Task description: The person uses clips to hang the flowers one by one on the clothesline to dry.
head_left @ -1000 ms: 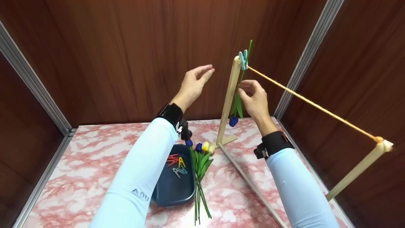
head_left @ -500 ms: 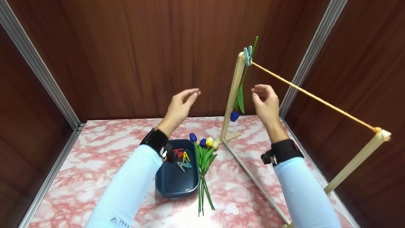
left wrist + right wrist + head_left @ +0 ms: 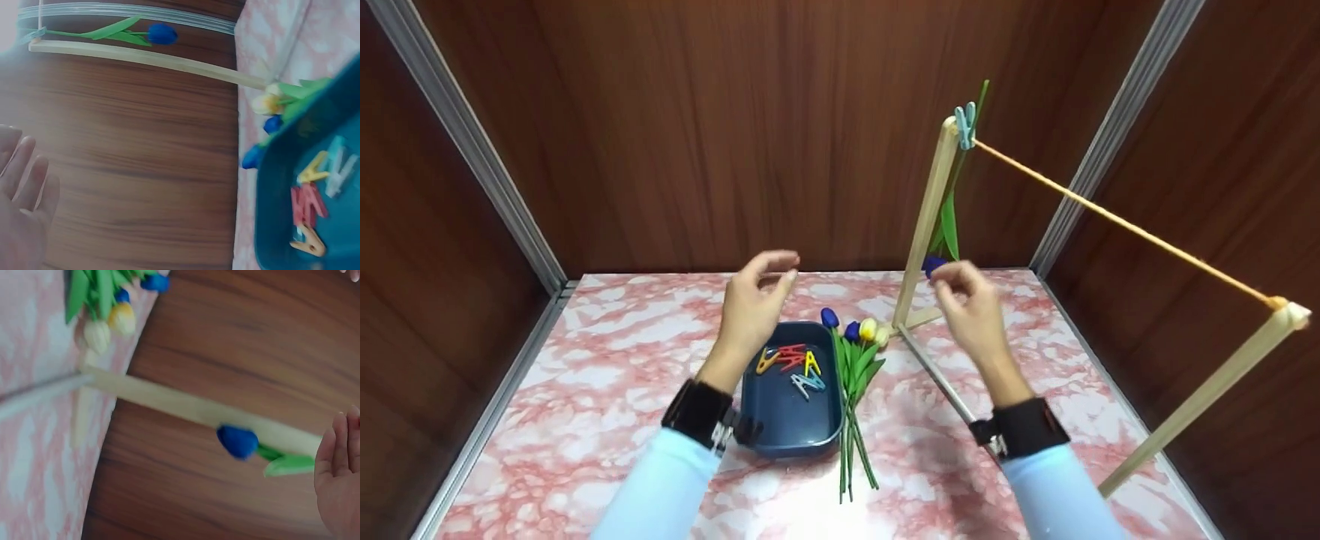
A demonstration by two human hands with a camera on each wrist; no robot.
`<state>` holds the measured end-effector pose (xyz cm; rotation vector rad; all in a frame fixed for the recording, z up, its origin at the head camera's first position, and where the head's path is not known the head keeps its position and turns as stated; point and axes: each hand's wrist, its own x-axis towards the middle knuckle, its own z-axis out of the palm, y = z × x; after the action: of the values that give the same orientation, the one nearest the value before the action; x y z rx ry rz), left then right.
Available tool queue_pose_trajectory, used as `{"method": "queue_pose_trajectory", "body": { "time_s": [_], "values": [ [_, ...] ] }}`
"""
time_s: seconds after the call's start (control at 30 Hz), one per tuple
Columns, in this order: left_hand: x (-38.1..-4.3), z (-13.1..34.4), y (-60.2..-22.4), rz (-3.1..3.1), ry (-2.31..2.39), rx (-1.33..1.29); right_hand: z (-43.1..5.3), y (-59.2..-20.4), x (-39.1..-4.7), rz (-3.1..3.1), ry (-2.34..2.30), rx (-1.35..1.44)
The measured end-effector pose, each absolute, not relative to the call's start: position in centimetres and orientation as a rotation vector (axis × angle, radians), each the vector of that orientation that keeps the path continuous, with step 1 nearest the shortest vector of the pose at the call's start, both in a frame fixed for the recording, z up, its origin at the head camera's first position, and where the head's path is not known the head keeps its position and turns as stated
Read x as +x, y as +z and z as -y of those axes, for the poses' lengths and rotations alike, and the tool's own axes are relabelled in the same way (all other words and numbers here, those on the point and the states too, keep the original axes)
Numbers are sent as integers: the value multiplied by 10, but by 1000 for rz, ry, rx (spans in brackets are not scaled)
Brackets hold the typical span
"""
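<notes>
My left hand (image 3: 754,304) is in the air above the dark blue tub (image 3: 791,442), fingers loosely bent and holding nothing. Several clothespins lie in the tub, among them a yellow one (image 3: 812,364) and a red one (image 3: 792,362). My right hand (image 3: 973,311), also holding nothing, hovers right of the tulips and overlaps the hanging flower in the head view. That blue tulip (image 3: 162,34) hangs head down from the rope, its stem clipped by a light blue clothespin (image 3: 965,126). Beside the tub lies a bunch of artificial tulips (image 3: 855,367) with blue, yellow and cream heads.
An orange rope (image 3: 1125,223) runs between two wooden posts, the far one (image 3: 928,225) and the near right one (image 3: 1200,401). A base bar (image 3: 934,365) joins them along the marbled tabletop (image 3: 622,375). Wood-grain walls (image 3: 735,135) enclose the back and sides.
Both hands have come down from the rope. The right hand has left the hanging tulip's stem, and the left has moved down and leftward toward the tub. The head view has shifted slightly.
</notes>
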<state>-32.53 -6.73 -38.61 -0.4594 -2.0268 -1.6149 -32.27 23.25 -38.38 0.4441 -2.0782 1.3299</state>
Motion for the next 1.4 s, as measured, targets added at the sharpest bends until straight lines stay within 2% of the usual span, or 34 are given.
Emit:
{"method": "queue_pose_trajectory", "body": {
  "time_s": [0.27, 0.6, 0.83, 0.97, 1.13, 1.4],
  "values": [
    [-300, 55, -452, 2242, -1487, -420, -205, -447, -321, 2295, 1287, 622],
    [-318, 55, -517, 2612, -1076, -433, -185, -495, -322, 2380, 1368, 729],
    [-324, 54, -538, 2796, -805, -531, -179, -504, -318, 2424, 1362, 723],
    [-325, 53, -545, 2894, -710, -507, -176, -494, -308, 2439, 1335, 741],
    [-322, 53, -552, 2966, -757, -459, -175, -475, -292, 2428, 1363, 795],
    [-321, 52, -552, 3003, -841, -314, -183, -474, -292, 2404, 1407, 773]
  ]
}}
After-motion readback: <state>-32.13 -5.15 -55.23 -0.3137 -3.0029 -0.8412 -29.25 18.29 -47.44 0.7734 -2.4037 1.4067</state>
